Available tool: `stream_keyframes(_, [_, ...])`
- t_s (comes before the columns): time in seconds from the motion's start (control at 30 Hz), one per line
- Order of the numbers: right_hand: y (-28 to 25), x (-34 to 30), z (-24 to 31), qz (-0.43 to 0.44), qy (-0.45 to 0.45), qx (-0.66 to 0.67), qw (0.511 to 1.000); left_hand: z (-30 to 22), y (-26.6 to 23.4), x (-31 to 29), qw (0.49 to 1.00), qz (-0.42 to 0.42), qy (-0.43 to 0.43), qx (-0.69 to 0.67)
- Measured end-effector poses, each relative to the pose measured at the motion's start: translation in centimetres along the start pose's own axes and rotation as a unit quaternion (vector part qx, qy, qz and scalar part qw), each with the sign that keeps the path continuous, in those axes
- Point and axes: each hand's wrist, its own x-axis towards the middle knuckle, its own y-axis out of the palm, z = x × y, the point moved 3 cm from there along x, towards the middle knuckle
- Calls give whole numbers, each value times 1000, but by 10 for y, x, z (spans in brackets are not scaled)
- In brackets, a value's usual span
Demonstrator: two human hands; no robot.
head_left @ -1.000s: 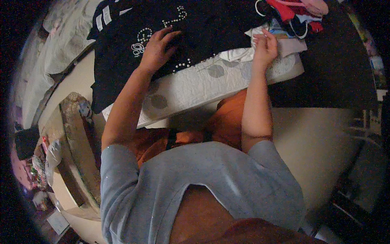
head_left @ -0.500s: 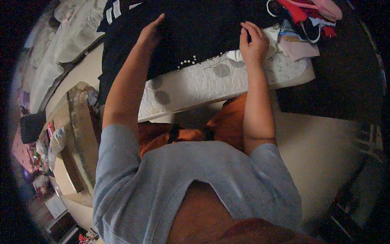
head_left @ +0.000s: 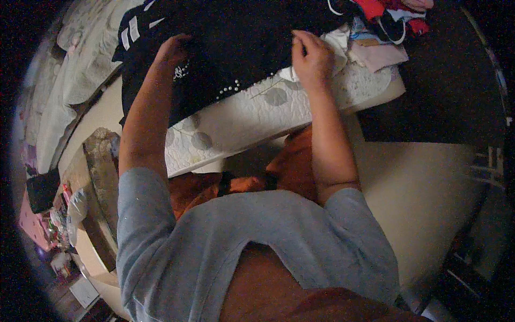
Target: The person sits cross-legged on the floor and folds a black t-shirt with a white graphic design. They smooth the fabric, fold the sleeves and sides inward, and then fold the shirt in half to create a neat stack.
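A black garment (head_left: 236, 48) trimmed with small white beads lies spread over a white quilted mattress (head_left: 236, 118) with grey leaf shapes. My left hand (head_left: 173, 51) is on the garment's left part, above a cluster of white decoration; its fingertips are lost against the dark cloth. To the right, my right hand (head_left: 313, 59) has its thumb and fingers brought together in a pinch at the black cloth. White cloth (head_left: 337, 43) lies just beside that hand.
Folded clothes (head_left: 378, 53) in pink, blue and red are piled at the right end of the mattress. Left of me stands an open cardboard box (head_left: 96, 198). Greyish bedding (head_left: 80, 80) lies at the far left, and a dark surface (head_left: 434, 91) is at the right.
The view has shifted, so the clothes and mattress sit further left. My left hand has drawn nearer to me, and the white decoration beside it now shows. My right fingers have closed together more.
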Motion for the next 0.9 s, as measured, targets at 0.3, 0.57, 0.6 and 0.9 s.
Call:
stream_keyframes(0.3, [16, -4, 54, 87, -60, 206, 973, -28, -10, 131, 833, 17, 163, 529])
stream_keyframes(0.57, [45, -19, 48, 138, -38, 215, 966, -75, 53, 40, 890, 49, 214, 400])
stream_keyframes(0.6, [45, -19, 50, 156, 17, 238, 958, -82, 56, 4, 899, 48, 239, 364])
stream_keyframes(0.9, [44, 16, 44, 87, 3, 138, 987, -16, 40, -167, 735, 28, 454, 503])
